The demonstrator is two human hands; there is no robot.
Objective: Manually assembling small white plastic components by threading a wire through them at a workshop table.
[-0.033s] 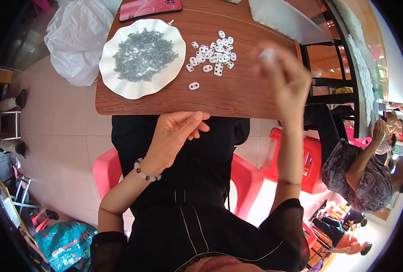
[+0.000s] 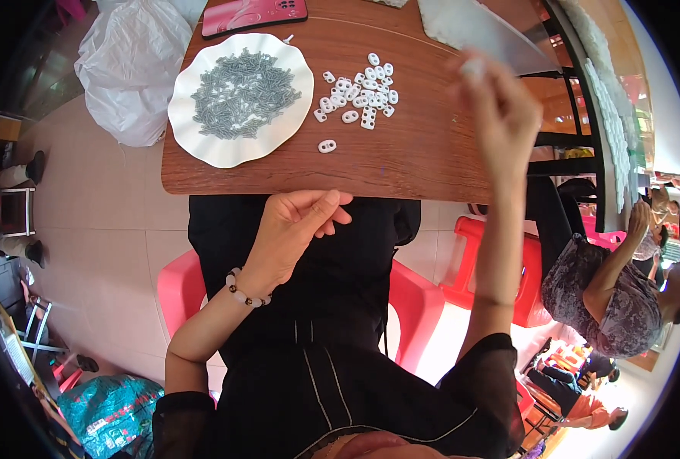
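My right hand is raised over the table's right side, smeared by motion. Its fingertips pinch a small white plastic piece. My left hand, with a beaded bracelet at the wrist, stays by the table's front edge. Its fingers are curled and the thumb presses against the index finger; what they hold, if anything, is hidden. Small white pieces with two holes lie in a loose pile mid-table, and a single white two-holed piece sits nearer to me. Left of them, a scalloped white plate bears many short grey pins.
A pink phone lies at the far left of the brown table. Beyond my right hand is a pale slab. A white plastic bag stands left of the table. A person sits at the right, by a red stool.
My right hand has shifted to the right and slightly farther away, the white piece still between its fingertips. My left hand stays nearly in place.
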